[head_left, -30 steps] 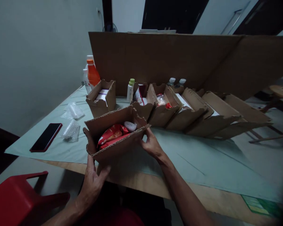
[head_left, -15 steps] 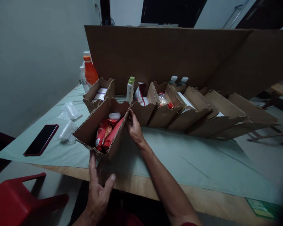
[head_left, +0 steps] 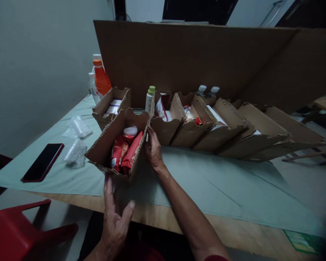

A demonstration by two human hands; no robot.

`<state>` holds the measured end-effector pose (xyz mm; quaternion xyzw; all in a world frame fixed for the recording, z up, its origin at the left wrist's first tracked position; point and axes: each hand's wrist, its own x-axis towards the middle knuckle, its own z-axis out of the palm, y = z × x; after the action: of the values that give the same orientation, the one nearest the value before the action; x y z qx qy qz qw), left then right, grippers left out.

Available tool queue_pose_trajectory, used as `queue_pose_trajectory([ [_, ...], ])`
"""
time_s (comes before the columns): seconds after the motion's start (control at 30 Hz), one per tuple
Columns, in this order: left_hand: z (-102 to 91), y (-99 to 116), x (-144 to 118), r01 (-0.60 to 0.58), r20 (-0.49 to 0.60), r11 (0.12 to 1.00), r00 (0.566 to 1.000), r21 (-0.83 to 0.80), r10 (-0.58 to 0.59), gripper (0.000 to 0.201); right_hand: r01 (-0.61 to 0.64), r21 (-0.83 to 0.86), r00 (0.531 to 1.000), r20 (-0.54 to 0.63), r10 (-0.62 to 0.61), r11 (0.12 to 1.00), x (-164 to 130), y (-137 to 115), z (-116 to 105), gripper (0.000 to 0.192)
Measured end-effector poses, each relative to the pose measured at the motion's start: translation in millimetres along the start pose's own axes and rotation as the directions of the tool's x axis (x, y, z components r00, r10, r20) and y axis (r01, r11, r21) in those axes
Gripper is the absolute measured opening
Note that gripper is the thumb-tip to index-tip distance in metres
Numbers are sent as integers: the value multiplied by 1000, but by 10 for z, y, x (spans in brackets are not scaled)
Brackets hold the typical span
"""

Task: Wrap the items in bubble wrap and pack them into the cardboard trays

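Observation:
A cardboard box (head_left: 103, 148), open at the top, stands at an angle in front of me. Inside it lie red snack packets (head_left: 121, 152) and a whitish, rounded item (head_left: 130, 131). My left hand (head_left: 114, 221) is at the box's near end, fingers stretched up to its front wall and thumb spread apart; the box hides the fingertips. Along the right side wall rests my right hand (head_left: 153, 150), its fingers extended against the cardboard and not visibly wrapped around an edge. The box's underside is out of sight.
Several filled cardboard bins (head_left: 167, 125) stand in a row to the right, another bin (head_left: 111, 105) behind left. Bottles (head_left: 101, 79), bubble wrap (head_left: 75, 152) and a phone (head_left: 43, 162) are on the green cloth (head_left: 184, 174). A red stool (head_left: 13, 232) stands lower left.
The view has shifted slightly. Both hands stay at the same box, and the red packet on the right shows a little more. Nothing has been let go.

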<state>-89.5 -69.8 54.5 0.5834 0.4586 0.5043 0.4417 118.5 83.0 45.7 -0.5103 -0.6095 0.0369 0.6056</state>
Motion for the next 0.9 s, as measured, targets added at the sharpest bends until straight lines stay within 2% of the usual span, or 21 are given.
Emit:
queue_pose_trajectory([
  [0.1, 81, -35, 39, 24, 42, 999, 999, -30, -22, 90, -107, -42, 994, -3, 107, 993, -170, 83, 9, 53],
  [0.23, 308, -58, 228, -42, 55, 999, 998, -1, 42, 89, -285, -82, 959, -26, 284, 955, -366, 260, 23, 40],
  [0.33, 579, -49, 499, -78, 50, 996, 996, 52, 75, 87, -369, -94, 929, -65, 364, 925, -414, 355, 3, 33],
  [0.47, 964, -40, 971, -60, 34, 995, 998, 86, 57, 90, -440, -80, 897, -80, 435, 894, -412, 376, -39, 31],
  [0.57, 1159, -40, 1293, -67, 9, 992, 998, 111, 66, 88, -477, -68, 878, -77, 472, 876, -405, 341, -51, 31],
  [0.73, 1217, -62, 1593, -73, 40, 988, 997, 136, 69, 86, -523, -71, 852, -69, 519, 850, -380, 279, -38, 27],
  [0.9, 1090, -70, 1626, -67, 34, 993, 997, 100, 64, 84, -544, -81, 839, -66, 540, 835, -358, 269, -34, 27],
])
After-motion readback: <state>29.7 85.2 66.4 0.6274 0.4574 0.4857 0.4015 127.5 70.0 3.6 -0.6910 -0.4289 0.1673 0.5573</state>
